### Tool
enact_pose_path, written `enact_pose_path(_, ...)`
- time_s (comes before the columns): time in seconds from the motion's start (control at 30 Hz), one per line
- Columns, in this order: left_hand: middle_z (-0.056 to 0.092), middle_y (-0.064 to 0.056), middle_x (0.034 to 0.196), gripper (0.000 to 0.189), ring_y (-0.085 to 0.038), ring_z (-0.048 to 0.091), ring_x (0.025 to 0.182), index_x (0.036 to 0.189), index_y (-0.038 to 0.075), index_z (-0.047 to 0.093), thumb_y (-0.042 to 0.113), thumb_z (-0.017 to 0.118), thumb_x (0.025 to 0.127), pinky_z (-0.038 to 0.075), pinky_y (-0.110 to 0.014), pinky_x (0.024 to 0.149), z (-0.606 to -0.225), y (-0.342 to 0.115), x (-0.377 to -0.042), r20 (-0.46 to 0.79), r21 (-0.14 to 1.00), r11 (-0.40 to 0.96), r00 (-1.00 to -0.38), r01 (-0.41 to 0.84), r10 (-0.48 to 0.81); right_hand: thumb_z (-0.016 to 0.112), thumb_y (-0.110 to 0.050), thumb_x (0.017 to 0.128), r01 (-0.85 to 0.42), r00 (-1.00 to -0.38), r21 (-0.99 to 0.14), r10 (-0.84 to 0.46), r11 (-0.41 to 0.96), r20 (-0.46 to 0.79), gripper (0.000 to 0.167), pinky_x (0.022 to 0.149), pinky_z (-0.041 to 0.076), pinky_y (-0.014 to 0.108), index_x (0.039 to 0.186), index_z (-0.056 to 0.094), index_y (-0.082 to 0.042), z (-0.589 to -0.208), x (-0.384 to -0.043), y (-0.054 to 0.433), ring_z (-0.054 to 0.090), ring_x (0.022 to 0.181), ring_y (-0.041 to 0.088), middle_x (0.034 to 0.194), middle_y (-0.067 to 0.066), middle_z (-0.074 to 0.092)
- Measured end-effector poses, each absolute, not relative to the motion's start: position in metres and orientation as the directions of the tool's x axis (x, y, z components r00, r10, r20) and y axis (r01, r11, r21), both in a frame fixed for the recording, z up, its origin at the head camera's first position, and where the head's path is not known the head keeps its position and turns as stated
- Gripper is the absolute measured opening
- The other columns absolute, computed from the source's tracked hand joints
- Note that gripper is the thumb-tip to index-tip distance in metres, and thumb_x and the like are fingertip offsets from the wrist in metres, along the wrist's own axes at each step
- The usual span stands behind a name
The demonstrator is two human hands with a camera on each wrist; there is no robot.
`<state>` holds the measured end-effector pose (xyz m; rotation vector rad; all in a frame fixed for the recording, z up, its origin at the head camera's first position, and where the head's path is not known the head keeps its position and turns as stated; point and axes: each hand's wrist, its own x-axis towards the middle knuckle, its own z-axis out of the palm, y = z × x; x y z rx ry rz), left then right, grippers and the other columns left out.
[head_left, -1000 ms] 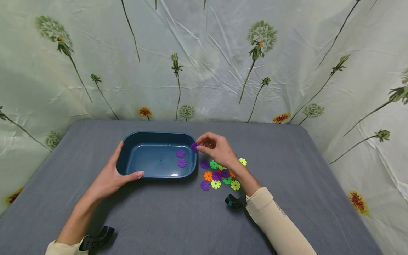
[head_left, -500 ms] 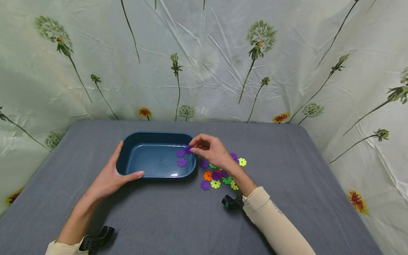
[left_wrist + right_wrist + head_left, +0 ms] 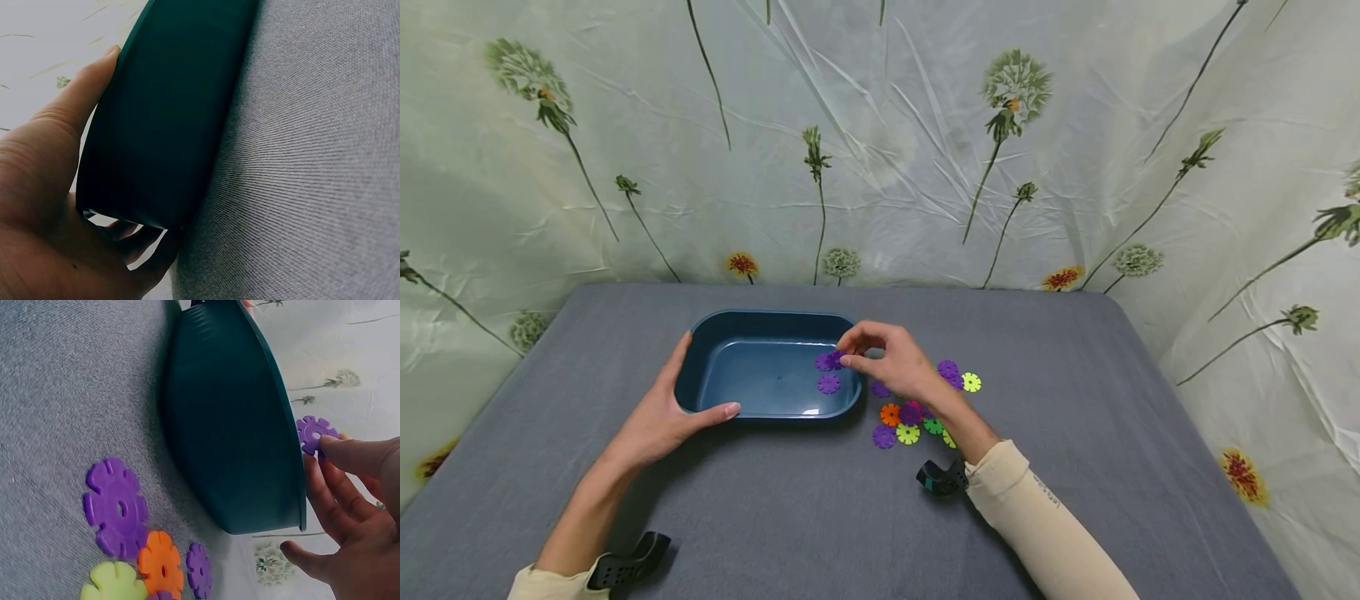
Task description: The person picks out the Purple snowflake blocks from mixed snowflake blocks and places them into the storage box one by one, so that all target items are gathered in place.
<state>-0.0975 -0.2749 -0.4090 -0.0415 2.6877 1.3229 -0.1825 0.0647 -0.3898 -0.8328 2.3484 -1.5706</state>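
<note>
A blue rectangular plastic tub (image 3: 760, 415) stands on the table, its left end gripped by my left hand (image 3: 655, 421). In the left wrist view, that thumb (image 3: 94, 78) lies along the rim while the fingers wrap the end wall. My right hand (image 3: 891, 360) is over the tub's right end. Between its thumb and fingers it pinches a purple notched disc (image 3: 315, 433), a flower-shaped linking piece, just above the rim. Another purple disc (image 3: 828, 384) lies on the tub floor, and one more overlaps the pinched disc in the head view.
Right of the tub lies a loose group of notched discs, including an orange disc (image 3: 890, 414), a yellow-green disc (image 3: 907, 434) and a purple disc (image 3: 115, 508). My right forearm covers part of them. A grey cloth (image 3: 820, 517) covers the table; a flowered curtain (image 3: 910, 167) hangs behind.
My right hand has moved left and slightly nearer, carrying the purple disc from the tub's right rim to over its inside. The left hand and the tub have stayed put.
</note>
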Motion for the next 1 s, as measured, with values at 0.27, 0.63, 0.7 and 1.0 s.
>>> enact_pose_path(0.27,-0.010,-0.020,0.175,0.132,-0.056,0.005,0.158,0.166,0.029,-0.019,0.045,0.084,0.085,0.017,-0.081,0.115,-0.410,-0.273,-0.097,-0.151,0.782,0.616,-0.988,-0.095,0.039,0.072,-0.012,0.098,-0.351,-0.802,-0.882,-0.588,0.314,0.110,0.012,0.085,0.055,0.035,0.111,0.074,-0.012,-0.391,-0.180,0.059,0.067,0.096,0.014,0.108,0.006,0.074)
enact_pose_path(0.63,-0.010,-0.021,0.175,0.132,-0.056,0.005,0.158,0.166,0.029,-0.019,0.044,0.084,0.086,0.018,-0.081,0.115,-0.411,-0.273,-0.097,-0.158,0.779,0.619,-0.987,-0.104,0.034,0.074,-0.009,0.097,-0.413,-0.764,-0.838,-0.637,0.357,0.104,0.011,0.088,0.056,0.037,0.107,0.075,-0.012,-0.395,-0.178,0.054,0.066,0.095,0.011,0.106,0.005,0.075)
enact_pose_path(0.7,-0.010,-0.021,0.175,0.132,-0.056,0.005,0.158,0.166,0.029,-0.020,0.044,0.084,0.086,0.018,-0.081,0.116,-0.411,-0.273,-0.097,-0.163,0.778,0.619,-0.986,-0.108,0.033,0.074,-0.009,0.096,-0.423,-0.757,-0.829,-0.646,0.367,0.101,0.011,0.088,0.056,0.037,0.107,0.076,-0.012,-0.395,-0.177,0.053,0.067,0.095,0.011,0.105,0.005,0.075)
enact_pose_path(1.0,-0.011,-0.021,0.175,0.131,-0.057,0.005,0.158,0.166,0.030,-0.019,0.043,0.084,0.086,0.018,-0.082,0.115,-0.410,-0.274,-0.097,-0.169,0.776,0.619,-0.985,-0.117,0.025,0.075,-0.010,0.096,-0.446,-0.750,-0.771,-0.660,0.455,0.044,0.009,0.080,0.053,0.021,0.103,0.078,-0.014,-0.393,-0.175,0.046,0.066,0.092,0.010,0.102,0.002,0.077)
